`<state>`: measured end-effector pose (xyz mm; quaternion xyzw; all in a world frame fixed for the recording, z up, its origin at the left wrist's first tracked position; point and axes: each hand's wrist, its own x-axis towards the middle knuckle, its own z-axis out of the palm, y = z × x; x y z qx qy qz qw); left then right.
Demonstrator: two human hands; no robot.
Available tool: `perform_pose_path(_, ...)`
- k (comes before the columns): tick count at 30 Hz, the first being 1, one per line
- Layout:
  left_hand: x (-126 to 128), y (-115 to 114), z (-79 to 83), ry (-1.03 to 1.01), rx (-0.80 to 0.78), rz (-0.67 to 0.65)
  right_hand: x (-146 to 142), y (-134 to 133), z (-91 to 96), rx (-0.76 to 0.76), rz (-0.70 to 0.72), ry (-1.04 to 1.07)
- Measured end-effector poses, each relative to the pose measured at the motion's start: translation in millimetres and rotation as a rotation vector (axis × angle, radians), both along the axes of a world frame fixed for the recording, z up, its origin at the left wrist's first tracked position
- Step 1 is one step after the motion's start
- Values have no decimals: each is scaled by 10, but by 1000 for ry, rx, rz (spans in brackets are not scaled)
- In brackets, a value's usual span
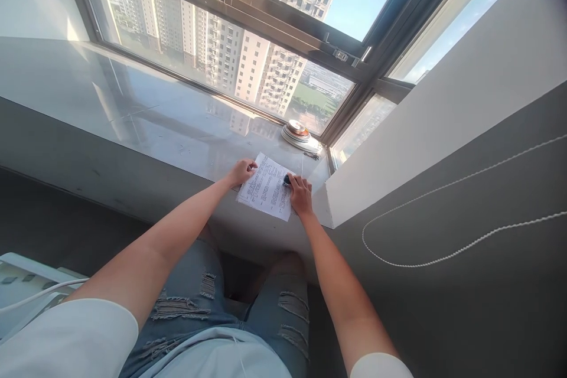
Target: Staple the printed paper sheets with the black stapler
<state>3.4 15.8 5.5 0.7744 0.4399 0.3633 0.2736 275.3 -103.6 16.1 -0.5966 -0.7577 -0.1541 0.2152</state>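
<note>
Printed paper sheets [266, 189], apparently a thin stack, lie tilted on the window sill, with their lower corner reaching over its front edge. At the upper left edge of the sheets is my left hand [241, 172], its fingers curled in and closed on the paper's edge. My right hand [301, 195] rests at the right edge of the sheets, fingers bent around a small black object [287, 179]. Most of that object is hidden by the fingers, so its exact kind cannot be made out.
A round stack of pale dishes or coils [299, 133] stands on the glossy sill [177, 136] by the window corner, with small dark items [312, 156] beside it. A beaded blind cord [416, 265] hangs at right. A white rack-like item [26, 277] is at lower left.
</note>
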Motion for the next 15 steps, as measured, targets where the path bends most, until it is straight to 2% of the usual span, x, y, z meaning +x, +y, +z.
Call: perform_pose_path(15,-10,11,-15,12,-7,-22,-40,25,33,-77,-6,-83)
